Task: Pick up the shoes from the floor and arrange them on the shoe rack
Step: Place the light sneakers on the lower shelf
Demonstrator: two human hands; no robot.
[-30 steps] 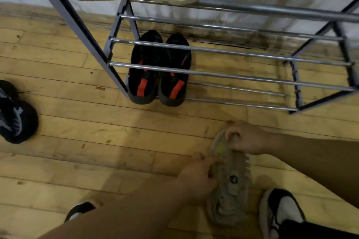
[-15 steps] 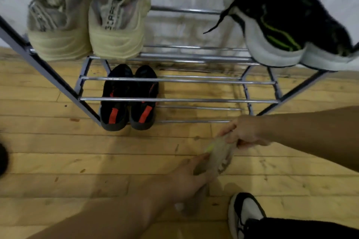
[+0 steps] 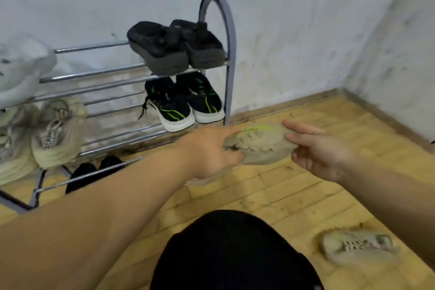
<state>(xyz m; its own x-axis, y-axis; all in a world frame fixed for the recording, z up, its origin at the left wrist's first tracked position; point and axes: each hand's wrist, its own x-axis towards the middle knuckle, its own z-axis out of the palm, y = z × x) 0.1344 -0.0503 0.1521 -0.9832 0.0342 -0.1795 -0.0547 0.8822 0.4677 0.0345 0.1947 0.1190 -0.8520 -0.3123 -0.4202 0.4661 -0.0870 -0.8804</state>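
Step in hand: carry phase, one beige shoe [image 3: 259, 146] lifted clear of the floor and held between both hands, sole side facing the camera, just in front of the shoe rack [image 3: 229, 54]. Left hand [image 3: 209, 150] is closed around the shoe's left end, fingers wrapped under it; firm hold by the look of it. Right hand [image 3: 315, 150] is mostly open, fingers extended, fingertips touching the shoe's right end, steadying rather than gripping. Its mate [image 3: 357, 247] lies on the wooden floor [image 3: 294, 195] at about 4 o'clock from the held shoe, well apart. Rack at 10 to 11 o'clock: black sandals [image 3: 176, 45] on the top tier, black-green sneakers [image 3: 186, 103] below, pale sneakers [image 3: 56, 129] at the left. Judgement: next move calls for turning the shoe sole-down and setting it on a free stretch of bars, probably the gap between the pairs.
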